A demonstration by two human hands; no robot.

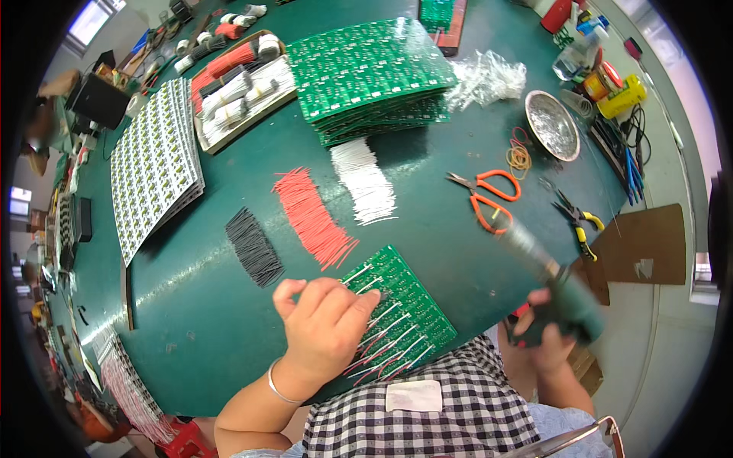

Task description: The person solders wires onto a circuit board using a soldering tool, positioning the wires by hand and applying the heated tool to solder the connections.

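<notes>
A green circuit board panel (427,309) lies at the table's near edge, with several white and red wires standing out from it in rows. My left hand (324,324) is closed over the panel's left side, its fingertips down at the wires; what they pinch is hidden. Off the table's edge to the right, my right hand (546,336) grips a dark green pistol-shaped tool (576,309), blurred by motion, its pale tip pointing up and left. Beyond the panel lie bundles of cut wires: black (254,246), red (313,217) and white (364,181).
A tall stack of green panels (366,69) stands at the back, beside crumpled clear plastic (489,80). White panels (156,160) and a wire tray (244,91) are left. Orange-handled pliers (489,195), a metal bowl (553,126) and yellow-handled cutters (578,221) lie right.
</notes>
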